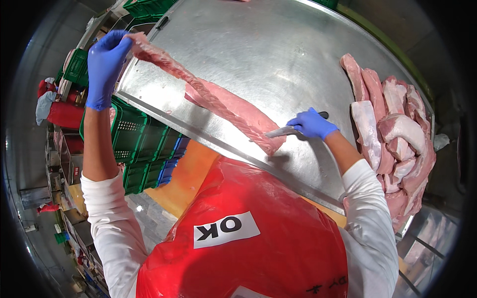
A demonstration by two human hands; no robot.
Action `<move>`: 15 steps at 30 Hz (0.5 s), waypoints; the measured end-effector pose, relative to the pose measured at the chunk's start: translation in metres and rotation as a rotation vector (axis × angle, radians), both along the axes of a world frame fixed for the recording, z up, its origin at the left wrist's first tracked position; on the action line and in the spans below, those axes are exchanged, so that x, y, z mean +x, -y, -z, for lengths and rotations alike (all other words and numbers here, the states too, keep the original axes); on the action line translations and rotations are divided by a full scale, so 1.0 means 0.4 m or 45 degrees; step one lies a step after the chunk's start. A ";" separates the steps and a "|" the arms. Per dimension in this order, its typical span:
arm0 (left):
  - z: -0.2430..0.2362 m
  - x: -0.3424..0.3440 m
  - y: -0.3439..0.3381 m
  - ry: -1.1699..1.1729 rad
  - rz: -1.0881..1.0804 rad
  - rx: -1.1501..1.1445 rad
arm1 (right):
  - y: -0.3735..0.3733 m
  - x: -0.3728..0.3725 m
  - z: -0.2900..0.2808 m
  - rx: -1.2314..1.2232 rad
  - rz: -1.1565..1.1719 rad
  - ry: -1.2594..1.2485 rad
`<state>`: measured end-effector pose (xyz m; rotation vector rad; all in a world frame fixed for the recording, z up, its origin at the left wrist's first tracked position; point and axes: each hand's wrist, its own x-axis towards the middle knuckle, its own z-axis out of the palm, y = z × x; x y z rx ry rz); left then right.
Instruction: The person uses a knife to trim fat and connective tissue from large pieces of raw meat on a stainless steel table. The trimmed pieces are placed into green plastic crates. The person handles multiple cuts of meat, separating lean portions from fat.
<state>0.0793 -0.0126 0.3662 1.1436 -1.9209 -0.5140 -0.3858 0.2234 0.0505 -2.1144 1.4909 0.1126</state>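
Note:
My left hand, in a blue glove, is raised at the far left edge of the metal table. Its fingers pinch the end of a long strip of meat, which stretches down to the right. Beneath and beside that strip lies a broader pink piece of meat on the table. My right hand, also gloved in blue, is closed around a knife. The blade touches the meat near its right end, where strip and piece meet. A dark handle end shows past the right hand.
Many pale pink meat pieces are piled along the right side of the metal table. Green crates stand stacked below its left edge. A thin dark-handled tool lies at the far left edge. Another person in red stands at the left.

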 end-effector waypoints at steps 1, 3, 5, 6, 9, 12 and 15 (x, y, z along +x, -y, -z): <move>-0.015 -0.022 0.000 0.030 0.017 -0.011 | 0.021 0.036 -0.009 0.022 -0.023 0.002; -0.053 -0.064 0.000 0.100 0.106 -0.097 | 0.059 0.107 0.009 0.040 -0.057 0.014; -0.100 -0.082 0.006 0.200 0.125 -0.171 | 0.090 0.174 0.025 0.020 -0.109 0.019; -0.115 -0.034 0.056 0.236 0.075 -0.172 | 0.102 0.208 0.022 0.041 -0.138 -0.004; -0.175 -0.235 -0.072 0.320 -0.021 -0.407 | 0.105 0.219 0.028 0.089 -0.132 -0.050; -0.187 -0.270 -0.078 0.165 0.041 -0.324 | 0.083 0.186 0.039 0.044 -0.137 0.027; -0.189 -0.286 -0.036 0.222 0.052 -0.317 | 0.050 0.139 0.032 0.033 -0.079 0.079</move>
